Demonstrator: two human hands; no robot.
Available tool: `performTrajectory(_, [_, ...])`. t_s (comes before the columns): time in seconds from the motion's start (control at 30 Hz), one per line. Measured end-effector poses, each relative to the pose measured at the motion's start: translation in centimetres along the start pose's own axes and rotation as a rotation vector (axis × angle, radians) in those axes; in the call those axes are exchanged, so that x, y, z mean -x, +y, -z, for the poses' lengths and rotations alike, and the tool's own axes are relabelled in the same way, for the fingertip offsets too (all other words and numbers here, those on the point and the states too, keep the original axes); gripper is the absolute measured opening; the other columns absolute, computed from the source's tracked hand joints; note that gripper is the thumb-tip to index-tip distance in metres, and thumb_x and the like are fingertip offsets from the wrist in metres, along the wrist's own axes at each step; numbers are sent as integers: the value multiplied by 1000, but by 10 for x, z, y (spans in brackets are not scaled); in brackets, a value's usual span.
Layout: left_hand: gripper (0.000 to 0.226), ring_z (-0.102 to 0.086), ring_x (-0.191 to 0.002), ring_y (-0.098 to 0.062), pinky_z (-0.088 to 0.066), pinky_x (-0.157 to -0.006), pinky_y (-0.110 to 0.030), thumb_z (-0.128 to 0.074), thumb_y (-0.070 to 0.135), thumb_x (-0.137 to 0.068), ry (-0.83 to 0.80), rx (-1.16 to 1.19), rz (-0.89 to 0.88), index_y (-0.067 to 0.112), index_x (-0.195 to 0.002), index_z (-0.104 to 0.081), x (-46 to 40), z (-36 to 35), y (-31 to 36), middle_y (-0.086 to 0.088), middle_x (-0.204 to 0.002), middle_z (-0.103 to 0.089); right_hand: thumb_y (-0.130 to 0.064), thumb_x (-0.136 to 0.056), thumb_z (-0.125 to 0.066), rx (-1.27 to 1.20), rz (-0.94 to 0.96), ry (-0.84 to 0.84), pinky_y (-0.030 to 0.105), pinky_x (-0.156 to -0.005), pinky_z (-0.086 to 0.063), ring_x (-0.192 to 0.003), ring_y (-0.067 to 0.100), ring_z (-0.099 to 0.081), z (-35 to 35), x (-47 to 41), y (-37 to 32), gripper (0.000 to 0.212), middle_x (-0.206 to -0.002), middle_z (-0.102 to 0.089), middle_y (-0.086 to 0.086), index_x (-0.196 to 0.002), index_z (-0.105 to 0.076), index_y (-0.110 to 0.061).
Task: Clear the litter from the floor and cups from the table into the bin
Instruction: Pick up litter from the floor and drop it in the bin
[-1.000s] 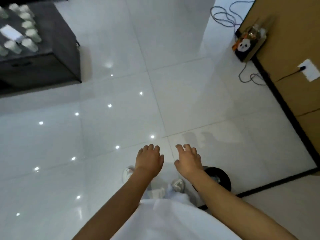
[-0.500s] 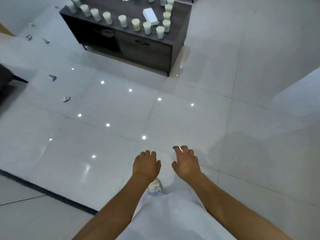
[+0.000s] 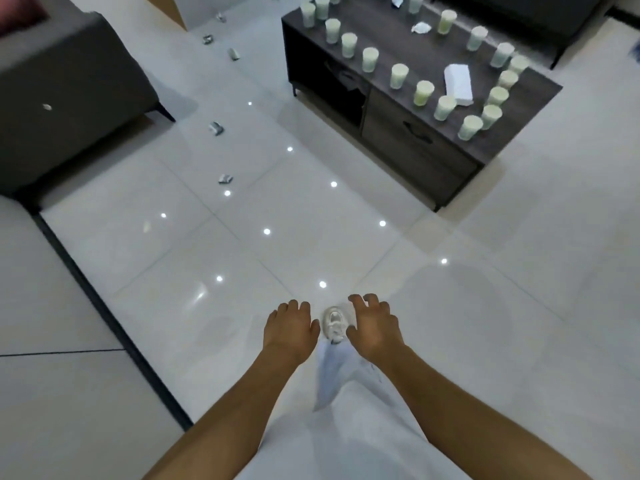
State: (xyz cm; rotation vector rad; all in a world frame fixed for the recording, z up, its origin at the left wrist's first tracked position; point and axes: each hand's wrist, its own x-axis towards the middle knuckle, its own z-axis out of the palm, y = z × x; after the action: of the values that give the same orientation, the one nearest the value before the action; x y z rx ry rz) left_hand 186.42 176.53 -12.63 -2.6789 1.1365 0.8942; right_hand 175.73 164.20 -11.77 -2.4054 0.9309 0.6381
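**Spotter:** What have you got in hand?

**Me:** Nothing. My left hand [image 3: 290, 329] and right hand [image 3: 374, 329] both hang out in front of me, fingers [image 3: 360, 300] loosely bent and released, gripping nothing. I see no bin from here.

**Spotter:** Where's the work?

**Me:** Two places. Litter lies in a loose trail on the floor [image 3: 519, 323] ahead and to my left: one crumpled scrap [image 3: 225, 179] nearest, another [image 3: 216, 128] farther on beside the dark sofa [image 3: 69, 98], more beyond. The cups [image 3: 424, 93] stand in rows on the tabletop [image 3: 415, 60], ahead and to my right, with a white packet [image 3: 458, 84] among them.

**Spotter:** So how do you play it?

**Me:** I judge the step is the approach. I'd walk the trail first, nearest scrap onward, pinching each one and collecting several per trip. The scraps look light and flat, so I'd get my fingertips under an edge, not press down on the glossy tile. With the cups I'd check for liquid before stacking them.
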Motion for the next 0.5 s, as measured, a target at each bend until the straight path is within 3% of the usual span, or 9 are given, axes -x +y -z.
performTrajectory(0.27, [43, -47, -118, -23, -39, -95, -32, -33, 38, -99, 80, 140, 142, 13, -133, -44, -120, 101, -29, -6, -127, -52, -20, -92, -50, 64, 106, -17, 38, -98, -40, -125, 28, -40, 105, -150, -41, 57, -145, -33, 7, -145, -29, -22])
performTrajectory(0.5, [42, -48, -116, -22, -40, -93, -31, -34, 38, -99, 68, 216, 242, 15, -133, -44, -191, 154, -95, -5, -128, -51, -22, -93, -49, 131, 180, -89, 38, -100, -39, -126, 28, -39, 148, -246, -110, 58, -147, -31, 8, -147, -27, -22])
